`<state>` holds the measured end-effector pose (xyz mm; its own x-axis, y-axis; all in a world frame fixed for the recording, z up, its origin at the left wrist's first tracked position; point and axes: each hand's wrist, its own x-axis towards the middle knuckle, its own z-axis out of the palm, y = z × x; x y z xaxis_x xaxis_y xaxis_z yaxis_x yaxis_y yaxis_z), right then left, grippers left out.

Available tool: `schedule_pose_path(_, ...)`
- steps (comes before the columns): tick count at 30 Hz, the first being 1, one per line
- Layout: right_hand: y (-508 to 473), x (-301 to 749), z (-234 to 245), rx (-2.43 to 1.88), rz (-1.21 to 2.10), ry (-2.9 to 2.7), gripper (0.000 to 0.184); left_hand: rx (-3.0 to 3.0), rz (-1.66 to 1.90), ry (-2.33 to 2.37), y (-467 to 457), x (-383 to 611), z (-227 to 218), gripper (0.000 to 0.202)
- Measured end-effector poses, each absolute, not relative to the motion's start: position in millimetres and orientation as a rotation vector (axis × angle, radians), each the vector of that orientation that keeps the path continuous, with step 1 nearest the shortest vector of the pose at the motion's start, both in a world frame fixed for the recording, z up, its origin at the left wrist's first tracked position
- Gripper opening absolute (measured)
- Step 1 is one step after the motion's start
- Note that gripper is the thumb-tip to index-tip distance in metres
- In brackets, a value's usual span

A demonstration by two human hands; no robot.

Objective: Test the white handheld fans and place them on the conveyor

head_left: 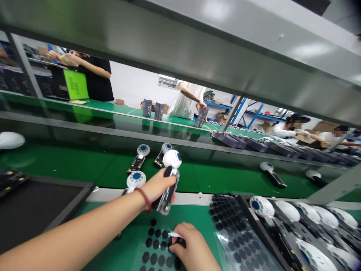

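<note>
Hands (161, 185) (193, 244) gripping white-headed device (172, 159), slim white tool (175, 234), green panel lettering (73, 86) illegible

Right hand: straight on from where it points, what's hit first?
Probably the sheet of black discs: the right hand points left over it, a slim white item in its fingers. Depth is unclear, so they may be touching.

White wall (132, 84), blue shelving (256, 114)
</note>
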<state>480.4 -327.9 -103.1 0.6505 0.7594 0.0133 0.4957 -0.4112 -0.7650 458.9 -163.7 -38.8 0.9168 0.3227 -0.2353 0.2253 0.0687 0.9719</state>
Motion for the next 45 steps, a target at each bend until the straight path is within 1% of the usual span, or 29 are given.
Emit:
schedule_pose_path(5, -340, 489, -87, -1.972, 0.487, -0.73, 0.005, 1.208, -0.016, 0.505, -195, 380, -51, 0.023)
schedule_pose_path(7, -346, 485, -78, -1.929, 0.519, -0.659, 0.007, 1.076, -0.046, 0.548, -207, 364, -62, 0.024)
schedule_pose_path(9, -349, 473, -71, -1.889, 0.573, -0.637, 0.008, 0.934, -0.089, 0.552, -219, 355, -74, 0.034)
schedule_pose_path(12, -346, 450, -63, -1.798, 0.614, -0.692, 0.004, 0.839, -0.151, 0.518, -232, 352, -91, 0.056)
schedule_pose_path(15, -342, 434, -60, -1.815, 0.603, -0.742, 0.009, 0.811, -0.164, 0.494, -237, 351, -98, 0.066)
schedule_pose_path(19, -344, 426, -63, -1.962, 0.541, -0.896, 0.012, 0.747, -0.163, 0.494, -238, 349, -93, 0.061)
schedule_pose_path(23, -347, 423, -70, -1.988, 0.403, -1.042, 0.014, 0.688, -0.154, 0.483, -238, 348, -88, 0.057)
schedule_pose_path(27, -348, 422, -75, -2.012, 0.388, -1.124, 0.011, 0.641, -0.127, 0.484, -239, 349, -92, 0.056)
schedule_pose_path(32, -346, 418, -79, -1.996, 0.318, -1.024, 0.011, 0.625, -0.143, 0.486, -240, 348, -97, 0.057)
schedule_pose_path(39, -344, 409, -87, -2.009, 0.17, -1.011, 0.009, 0.58, -0.114, 0.495, -241, 348, -90, 0.054)
schedule_pose_path(45, -343, 405, -96, -1.951, 0.064, -1.012, 0.011, 0.535, -0.044, 0.471, -240, 351, -95, 0.051)
